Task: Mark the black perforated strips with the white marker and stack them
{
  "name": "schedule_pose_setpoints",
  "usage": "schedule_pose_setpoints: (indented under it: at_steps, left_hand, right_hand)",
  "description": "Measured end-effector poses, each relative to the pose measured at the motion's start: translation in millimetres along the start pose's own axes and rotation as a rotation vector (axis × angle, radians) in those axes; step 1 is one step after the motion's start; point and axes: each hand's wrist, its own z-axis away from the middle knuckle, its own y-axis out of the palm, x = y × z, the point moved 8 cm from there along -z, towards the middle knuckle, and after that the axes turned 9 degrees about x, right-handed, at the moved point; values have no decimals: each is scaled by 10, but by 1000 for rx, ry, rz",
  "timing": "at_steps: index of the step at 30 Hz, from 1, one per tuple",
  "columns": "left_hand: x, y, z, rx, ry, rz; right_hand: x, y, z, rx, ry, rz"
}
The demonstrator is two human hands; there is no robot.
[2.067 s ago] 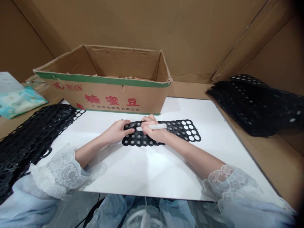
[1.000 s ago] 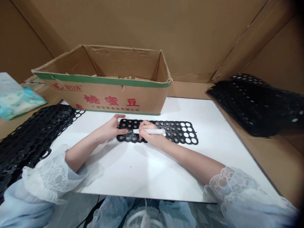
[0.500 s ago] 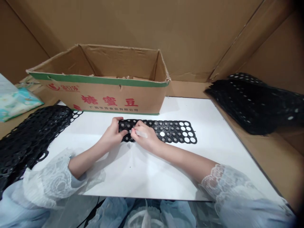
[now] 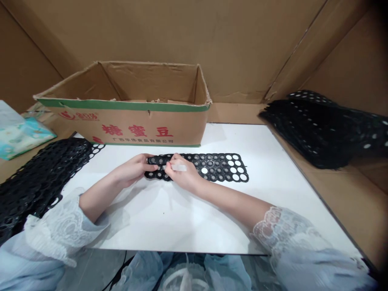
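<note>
A black perforated sheet [image 4: 214, 163] with rows of round holes lies across the white board in front of me. White shows through the holes at its right end, while dark or grey rings sit in most others. At the left end, my left hand [image 4: 133, 169] grips the sheet, thumb on top and the other fingers mostly hidden behind its edge. My right hand [image 4: 184, 173] is closed around a short whitish translucent stick [image 4: 179, 167], its tip down at the sheet's left part close to my left thumb. The fingertips partly cover the contact point.
A cardboard box [image 4: 130, 125] with a green rim stands behind the sheet. Black perforated sheets form a pile on the left [image 4: 39, 173] and another pile on the right [image 4: 321, 129]. A tissue pack [image 4: 27, 135] lies at far left. Cardboard walls enclose the white board [image 4: 169, 226].
My left hand has shifted left and now pinches the sheet's end with its thumb on top. The right hand keeps the stick at the sheet. The view has moved slightly.
</note>
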Motion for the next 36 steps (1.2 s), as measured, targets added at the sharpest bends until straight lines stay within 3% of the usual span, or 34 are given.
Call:
schedule_pose_setpoints:
  at_steps: [5, 9, 17, 25, 36]
  left_hand:
    - [-8, -83, 1, -83, 5, -109]
    - [-39, -55, 27, -71, 18, -117]
    - [-73, 89, 112, 80, 20, -287]
    - [-59, 39, 112, 11, 5, -276]
    - [-50, 18, 113, -26, -17, -303]
  right_hand:
    - [-68, -80, 27, -94, -37, -255]
    - [-83, -101, 58, -44, -76, -452]
    - [-75, -63, 61, 0, -36, -401]
    - [-60, 3, 81, 56, -17, -402]
    - [-60, -14, 75, 15, 1, -371]
